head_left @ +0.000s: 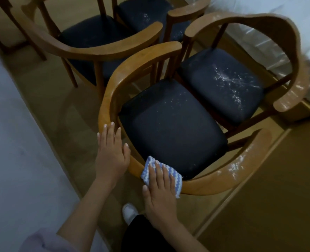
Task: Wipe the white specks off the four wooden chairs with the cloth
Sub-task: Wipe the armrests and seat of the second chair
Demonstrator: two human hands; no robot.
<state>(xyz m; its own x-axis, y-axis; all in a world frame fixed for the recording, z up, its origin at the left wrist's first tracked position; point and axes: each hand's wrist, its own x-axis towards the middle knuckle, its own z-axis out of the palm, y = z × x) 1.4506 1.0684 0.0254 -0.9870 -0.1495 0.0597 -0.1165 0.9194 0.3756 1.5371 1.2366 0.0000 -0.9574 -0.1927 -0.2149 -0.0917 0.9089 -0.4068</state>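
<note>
Several wooden chairs with dark seat pads stand close together. My right hand (159, 193) presses a blue-and-white cloth (174, 177) flat on the curved back rail of the nearest chair (223, 177). Resting flat on the same rail further left is my left hand (112, 151), fingers apart, holding nothing. White specks lie on this chair's right arm and faintly on its seat. The chair to the right (294, 57) has many specks on its seat. Two more chairs stand behind: one at the left (88, 50), one further back (188, 10) with a speckled seat.
A bed with white linen (270, 20) under clear plastic runs along the right. A pale grey surface (8, 142) fills the left side. Wooden floor (259, 206) lies around the chairs. My white shoe (129, 212) is just below the nearest chair.
</note>
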